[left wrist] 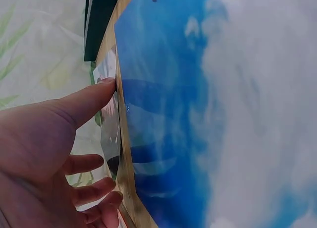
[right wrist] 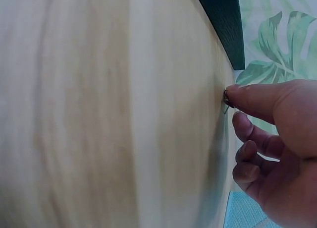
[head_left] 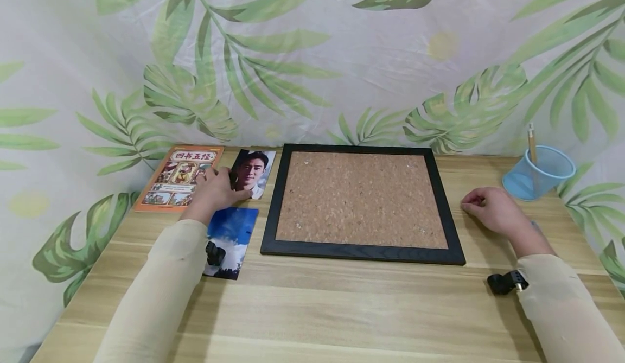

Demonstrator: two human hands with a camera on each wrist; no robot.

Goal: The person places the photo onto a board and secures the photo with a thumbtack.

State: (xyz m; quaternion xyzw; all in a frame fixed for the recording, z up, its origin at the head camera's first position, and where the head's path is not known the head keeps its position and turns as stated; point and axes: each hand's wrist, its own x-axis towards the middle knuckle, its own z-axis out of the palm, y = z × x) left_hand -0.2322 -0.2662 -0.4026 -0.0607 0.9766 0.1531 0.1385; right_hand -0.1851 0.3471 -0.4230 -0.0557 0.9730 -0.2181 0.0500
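My left hand (head_left: 215, 193) lies over the left edge of a portrait photo (head_left: 259, 167), its thumb extended onto the lower part. In the left wrist view, a wide gap separates the thumb from the other fingers, and the photo (left wrist: 110, 106) appears edge-on. Below that hand is a blue sky photo (head_left: 239, 227). At the right, my right hand (head_left: 495, 214) pinches a small metal pushpin (right wrist: 227, 99) between thumb and finger, just above the table. Between the hands lies a black-framed cork board (head_left: 361, 200) bearing several small pins.
An orange book (head_left: 163, 189) lies beyond the left hand. A blue mesh pen cup (head_left: 524, 176) holding a pencil (head_left: 532, 146) stands behind the right hand. The wooden table (head_left: 332, 309) meets a leaf-patterned curtain (head_left: 371, 64) at the back.
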